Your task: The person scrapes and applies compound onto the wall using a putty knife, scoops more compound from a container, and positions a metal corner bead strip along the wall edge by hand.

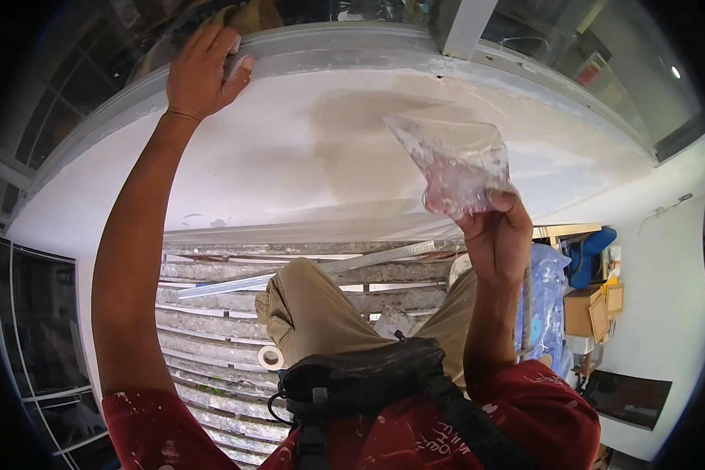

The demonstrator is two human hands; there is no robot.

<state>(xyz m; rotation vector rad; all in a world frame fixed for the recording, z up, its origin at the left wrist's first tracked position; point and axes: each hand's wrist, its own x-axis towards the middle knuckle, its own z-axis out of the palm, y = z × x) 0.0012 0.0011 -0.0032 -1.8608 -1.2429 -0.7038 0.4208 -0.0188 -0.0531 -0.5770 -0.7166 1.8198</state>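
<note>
My left hand (204, 72) is raised at the upper left, its fingers closed over the edge of the grey window frame (352, 48). Whitish smears mark its fingertips. My right hand (500, 235) holds a clear, flexible plastic sheet (454, 149) in front of the white wall (251, 157). The thumb presses on the near side, while the other fingers show faintly through the plastic. Behind the sheet, the wall carries a damp-looking beige patch (352, 141) that reaches up toward the frame.
Below me is a slatted plank platform (211, 337) with gaps. On it lie a long metal straightedge (305, 270) and a roll of tape (271, 358). Blue plastic sheeting (548, 290) and cardboard boxes (587, 313) stand at the right. A black waist bag (360, 376) hangs at my front.
</note>
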